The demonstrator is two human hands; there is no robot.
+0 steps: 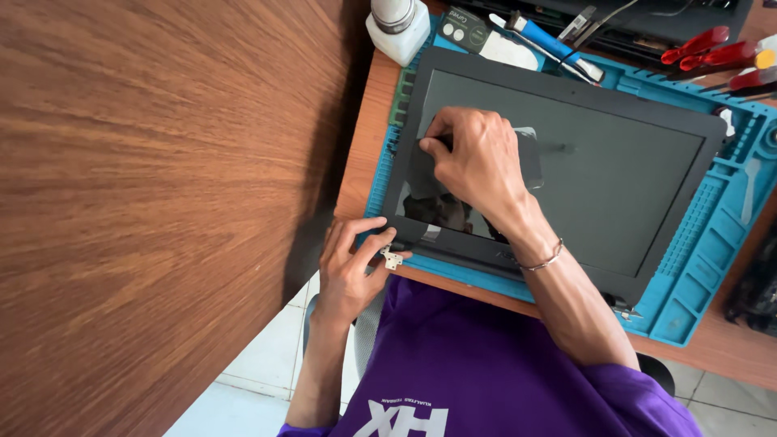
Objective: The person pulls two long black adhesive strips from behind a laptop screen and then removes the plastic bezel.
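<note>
Up close, the right hand (477, 162) lies on the dark screen of a laptop display panel (615, 174), its fingers (441, 133) bunched narrow with the tips pinched against the glass near the panel's corner; whether they grip anything small there cannot be told. Under the palm the glossy screen shows a dim reflection. A thin bracelet (544, 261) circles that wrist. Below and to the side of those fingers, the left hand (348, 271) clasps the panel's near corner, thumb and forefinger closed on the frame right by a small metal hinge bracket (392, 259) that juts from the edge. The panel rests flat on a blue work mat (712, 243) with ribbed trays and small compartments, and the mat lies on a wooden surface (728, 344). Beyond the right fingers, at the mat's far edge, stand a white bottle (398, 28) and a blue-handled tool (554, 44); well apart from them lie red-handled screwdrivers (704, 48). Beside the left hand rises a broad wooden board (162, 202). Nearest the camera is the person's purple shirt (486, 364), with pale floor tiles (251, 356) below.
</note>
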